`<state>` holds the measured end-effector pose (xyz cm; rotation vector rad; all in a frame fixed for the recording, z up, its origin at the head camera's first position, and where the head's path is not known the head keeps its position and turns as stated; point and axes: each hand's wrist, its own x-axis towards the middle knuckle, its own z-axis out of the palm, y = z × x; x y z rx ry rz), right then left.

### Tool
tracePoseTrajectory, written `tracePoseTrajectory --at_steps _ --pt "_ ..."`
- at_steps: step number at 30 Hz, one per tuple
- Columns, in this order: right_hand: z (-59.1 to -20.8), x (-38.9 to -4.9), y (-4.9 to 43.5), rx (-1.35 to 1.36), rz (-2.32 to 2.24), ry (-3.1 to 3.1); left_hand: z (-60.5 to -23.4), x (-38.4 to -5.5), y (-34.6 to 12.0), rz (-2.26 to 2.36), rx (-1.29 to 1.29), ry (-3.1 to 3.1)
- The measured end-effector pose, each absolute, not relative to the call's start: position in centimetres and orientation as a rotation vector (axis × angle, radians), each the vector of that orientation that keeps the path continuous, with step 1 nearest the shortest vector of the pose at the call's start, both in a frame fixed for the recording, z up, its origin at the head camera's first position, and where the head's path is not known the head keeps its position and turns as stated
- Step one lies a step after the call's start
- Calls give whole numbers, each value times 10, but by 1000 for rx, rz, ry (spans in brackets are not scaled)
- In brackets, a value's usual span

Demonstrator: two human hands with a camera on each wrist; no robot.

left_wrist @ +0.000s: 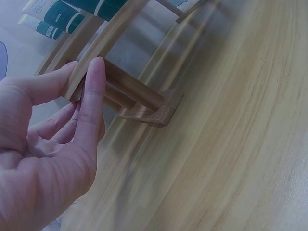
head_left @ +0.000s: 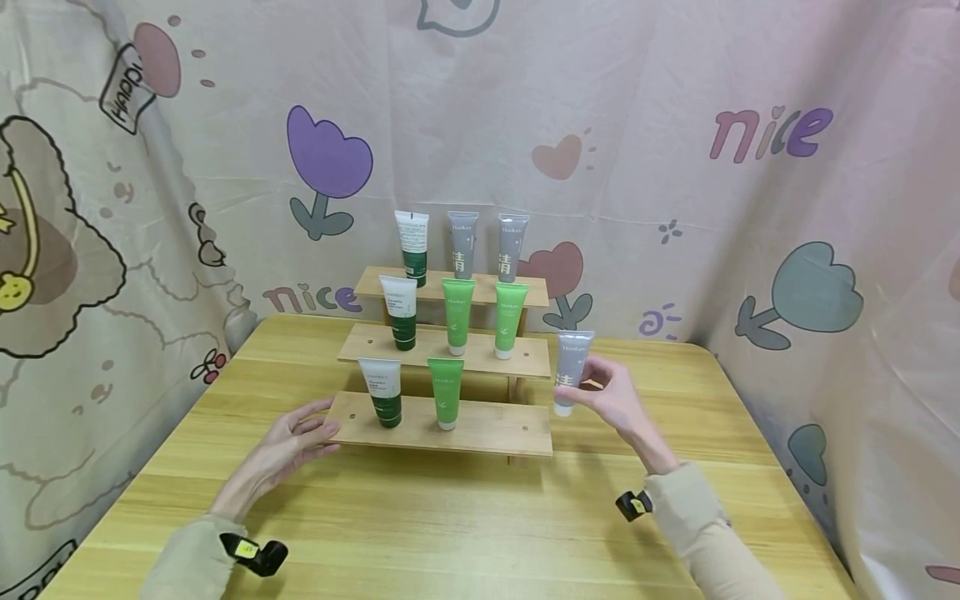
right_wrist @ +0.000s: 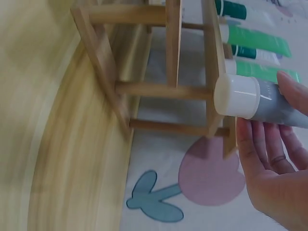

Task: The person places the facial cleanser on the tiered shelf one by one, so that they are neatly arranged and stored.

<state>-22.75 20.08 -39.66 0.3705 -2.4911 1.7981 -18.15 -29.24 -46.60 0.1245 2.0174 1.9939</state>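
Note:
My right hand (head_left: 615, 396) pinches a grey squeeze tube (head_left: 573, 360) with a white cap, held upright beside the right end of a three-tier wooden shelf (head_left: 487, 429). In the right wrist view the tube's white cap (right_wrist: 236, 95) is close to the shelf's end. My left hand (head_left: 288, 442) grips the left end of the lowest board, thumb and fingers on either side of it in the left wrist view (left_wrist: 79, 91). On that board stand a white-and-green tube (head_left: 385, 392) and a bright green tube (head_left: 447, 392).
The middle board carries a white-and-green tube (head_left: 401, 312) and two green tubes, one at its right (head_left: 508, 319). Up top are a white-and-green tube (head_left: 413, 247) and two grey tubes, one at the right (head_left: 512, 247). A patterned curtain (head_left: 637, 208) hangs behind the wooden table (head_left: 465, 525).

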Motion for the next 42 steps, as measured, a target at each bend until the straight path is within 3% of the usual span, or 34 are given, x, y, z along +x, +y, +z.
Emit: tracePoseTrajectory --at_steps 28,42 --pt "-412 -222 135 608 1735 -2482 -467 -183 -293 1998 121 1997" --pt "-419 -221 120 599 1743 -2501 -467 -182 -293 2012 118 1990"
